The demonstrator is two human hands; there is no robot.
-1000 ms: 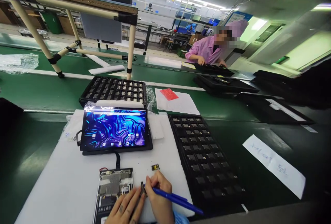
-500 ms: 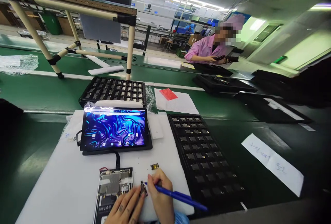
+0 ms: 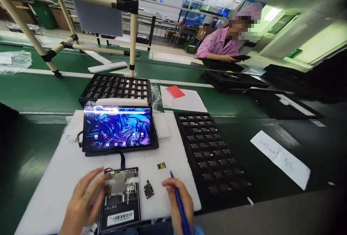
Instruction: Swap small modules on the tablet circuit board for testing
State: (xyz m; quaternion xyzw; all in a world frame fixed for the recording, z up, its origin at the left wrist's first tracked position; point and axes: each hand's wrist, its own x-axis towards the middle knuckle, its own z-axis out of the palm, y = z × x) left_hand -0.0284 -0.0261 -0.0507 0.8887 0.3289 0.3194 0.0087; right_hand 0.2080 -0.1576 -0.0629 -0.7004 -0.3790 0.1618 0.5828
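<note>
A small dark part (image 3: 148, 188) lies loose on the white mat (image 3: 54, 177), in the gap between the two hands and touched by neither. The right hand (image 3: 177, 200) is the nearer one: its fingertips rest on the mat just right of the part, closed around a blue pen (image 3: 179, 202) whose tip points up and away, toward the far side. The left hand (image 3: 85, 200) lies further off, on the other side of the bare board (image 3: 120, 199); it is spread loosely, its fingers touching the board's left edge and top corner and gripping nothing. The part's long axis runs roughly near to far, tilted a little, about parallel to the board's right edge and just clear of it. A second, smaller part (image 3: 161, 165) sits further away on the mat, up and to the right. A cable runs from the board up to the lit tablet (image 3: 118, 129), which stands beyond it. Right of the mat is a black tray (image 3: 214, 155) of small cells, and another tray (image 3: 116, 87) lies behind the tablet on the green counter (image 3: 40, 94). A person in pink (image 3: 218, 43) works at the far side
</note>
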